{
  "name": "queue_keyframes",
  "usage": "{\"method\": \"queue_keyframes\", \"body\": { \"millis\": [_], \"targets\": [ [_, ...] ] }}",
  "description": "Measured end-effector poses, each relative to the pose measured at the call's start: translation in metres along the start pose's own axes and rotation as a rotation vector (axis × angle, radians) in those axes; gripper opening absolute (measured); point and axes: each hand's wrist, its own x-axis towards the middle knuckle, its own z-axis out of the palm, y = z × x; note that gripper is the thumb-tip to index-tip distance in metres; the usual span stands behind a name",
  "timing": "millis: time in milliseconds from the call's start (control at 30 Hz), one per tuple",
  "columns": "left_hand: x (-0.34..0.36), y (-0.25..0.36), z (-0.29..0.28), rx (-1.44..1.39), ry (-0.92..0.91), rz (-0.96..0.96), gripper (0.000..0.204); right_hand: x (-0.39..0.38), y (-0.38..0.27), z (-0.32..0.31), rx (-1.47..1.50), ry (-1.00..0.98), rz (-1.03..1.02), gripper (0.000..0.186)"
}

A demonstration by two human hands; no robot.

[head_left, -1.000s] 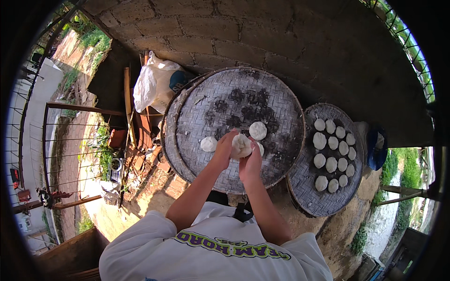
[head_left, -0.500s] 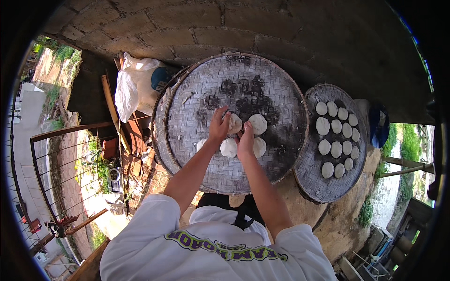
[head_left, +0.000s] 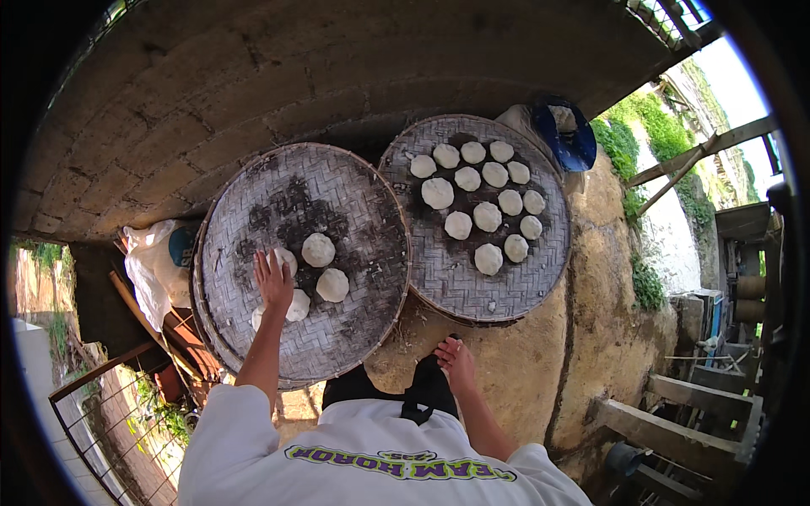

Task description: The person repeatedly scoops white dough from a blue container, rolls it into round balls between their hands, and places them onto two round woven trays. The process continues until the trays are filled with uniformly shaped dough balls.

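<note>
My left hand [head_left: 274, 285] is over the left round woven tray [head_left: 359, 329], fingers stretched out. It partly covers a white dough-like ball [head_left: 288, 260]; whether it touches the ball, I cannot tell. Close by on the same tray are several more pale balls, one of them a rounded ball [head_left: 332, 285] to the right of the hand. Away from both trays, my right hand [head_left: 456, 367] is low in front of my body. Its fingers are curled, with a small dark spot at their tips; what they hold, if anything, cannot be made out.
A second woven tray [head_left: 439, 282] to the right carries several white balls in loose rows. Behind it stands a blue container [head_left: 574, 139]. A white sack [head_left: 152, 261] leans at the left tray. A block wall [head_left: 253, 93] runs along the back; wooden beams [head_left: 675, 430] lie at lower right.
My view has swung to the right. My right hand has left the balls and dropped back toward my body. My left hand stays over the left tray, its fingers now flatter.
</note>
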Motion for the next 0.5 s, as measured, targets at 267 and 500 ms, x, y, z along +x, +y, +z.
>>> {"method": "queue_keyframes", "body": {
  "millis": [267,500],
  "targets": [
    [-0.198,0.12,0.004,-0.075,0.071,-0.128,0.057,0.022,0.006,-0.247,0.029,0.147,0.023,0.041],
    [-0.293,0.29,0.034,-0.291,-0.027,0.013,0.046,0.081,-0.061,-0.389,0.063,0.291,-0.039,0.035]
  ]
}}
